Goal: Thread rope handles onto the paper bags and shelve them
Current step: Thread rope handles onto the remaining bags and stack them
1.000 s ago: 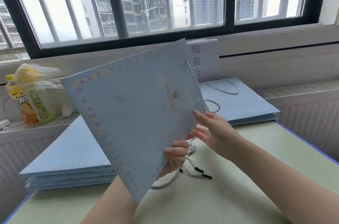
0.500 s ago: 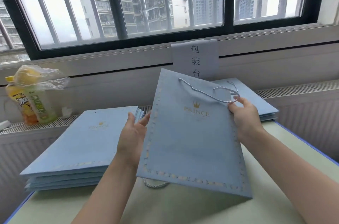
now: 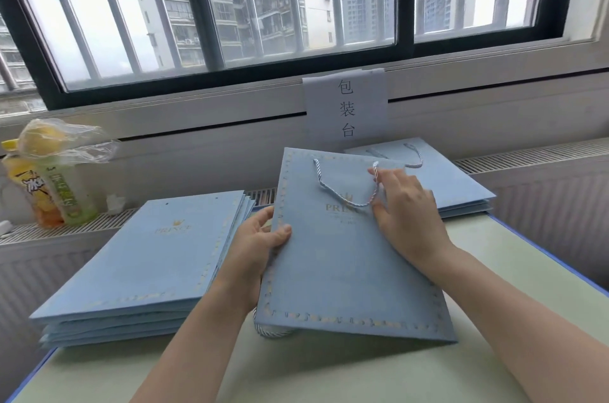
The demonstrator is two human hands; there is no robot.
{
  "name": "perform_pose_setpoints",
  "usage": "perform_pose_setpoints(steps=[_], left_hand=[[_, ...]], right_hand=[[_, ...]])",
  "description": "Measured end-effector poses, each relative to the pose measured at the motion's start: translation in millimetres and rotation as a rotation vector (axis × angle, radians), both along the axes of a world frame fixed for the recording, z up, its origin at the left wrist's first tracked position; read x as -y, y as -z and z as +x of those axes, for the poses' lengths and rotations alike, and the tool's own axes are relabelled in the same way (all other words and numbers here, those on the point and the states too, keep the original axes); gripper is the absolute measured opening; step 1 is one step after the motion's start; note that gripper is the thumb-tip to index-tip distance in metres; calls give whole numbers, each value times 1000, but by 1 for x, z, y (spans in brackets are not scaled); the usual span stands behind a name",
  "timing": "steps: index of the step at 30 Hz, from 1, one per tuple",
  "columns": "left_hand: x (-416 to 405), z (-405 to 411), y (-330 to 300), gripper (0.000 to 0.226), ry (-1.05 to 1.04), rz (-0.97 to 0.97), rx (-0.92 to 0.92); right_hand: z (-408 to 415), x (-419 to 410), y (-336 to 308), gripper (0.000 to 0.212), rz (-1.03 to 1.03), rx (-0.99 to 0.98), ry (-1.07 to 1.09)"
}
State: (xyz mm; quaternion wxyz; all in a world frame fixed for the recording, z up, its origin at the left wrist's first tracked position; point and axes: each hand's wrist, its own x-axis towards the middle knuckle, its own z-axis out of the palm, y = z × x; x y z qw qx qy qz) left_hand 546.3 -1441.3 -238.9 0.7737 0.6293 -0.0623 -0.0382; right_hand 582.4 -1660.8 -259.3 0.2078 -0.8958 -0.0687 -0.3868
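A flat light-blue paper bag [image 3: 342, 270] with a gold border and "PRINCE" print is tilted over the table's middle. My left hand [image 3: 260, 247] grips its left edge, thumb on top. A twisted white-blue rope handle [image 3: 342, 198] loops across the bag's upper face. My right hand [image 3: 405, 208] lies on that face beside the rope with its fingers spread and straight, touching the rope near its right end. More loose rope [image 3: 267, 330] pokes out under the bag's lower left corner.
A stack of several flat blue bags without handles [image 3: 141, 267] sits at the left. A smaller stack with rope handles [image 3: 461, 185] lies at the back right. Drink bottles in a plastic wrap [image 3: 49, 178] stand on the radiator grille. A paper sign [image 3: 346, 109] hangs below the window.
The bag was turned face up and lowered toward the table. My right hand let go of the rope at the top edge and now lies flat on the bag; the left shifted to the left edge.
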Motion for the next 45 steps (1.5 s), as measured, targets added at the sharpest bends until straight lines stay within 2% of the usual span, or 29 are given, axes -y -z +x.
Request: perform_pose_setpoints(steps=[2,4,7,9,12,19,30,33,36,38,40,41,43,45], left_hand=[[1,0,0,31,5,-13,8],[2,0,0,32,-7,-16,19],[1,-1,0,34,-35,-21,45],[1,0,0,35,-56,-32,53],[3,-1,-2,35,-64,-41,59],[3,-2,-1,28,-140,-43,80],[5,-1,4,23,-350,-92,141],[3,2,3,24,-469,-146,158],[-2,4,-1,21,-594,-257,181],[-2,5,-4,20,-643,-313,188],[-3,6,-5,20,-656,-360,183],[-3,7,-5,21,-647,-376,179],[-1,8,-4,22,-615,-373,166],[3,8,-3,24,-577,-329,148]], right_hand=[[0,-2,1,39,-45,16,-67],[-1,-3,2,28,-72,48,-151],[-3,-3,0,17,-76,139,-150],[-4,-3,-3,25,-89,179,-145],[-4,-4,-6,27,-164,193,-262],[-8,-10,2,25,-172,20,-388],[-16,-27,4,45,-210,-17,-447],[-16,-28,3,40,-128,112,-348],[-13,-29,-1,28,126,193,-215],[-11,-32,-3,28,375,64,-170],[-14,-35,-8,40,645,-264,-249],[-17,-36,-10,42,769,-462,-361],[-24,-38,-11,33,939,-792,-659],[-31,-41,-8,23,940,-913,-881]])
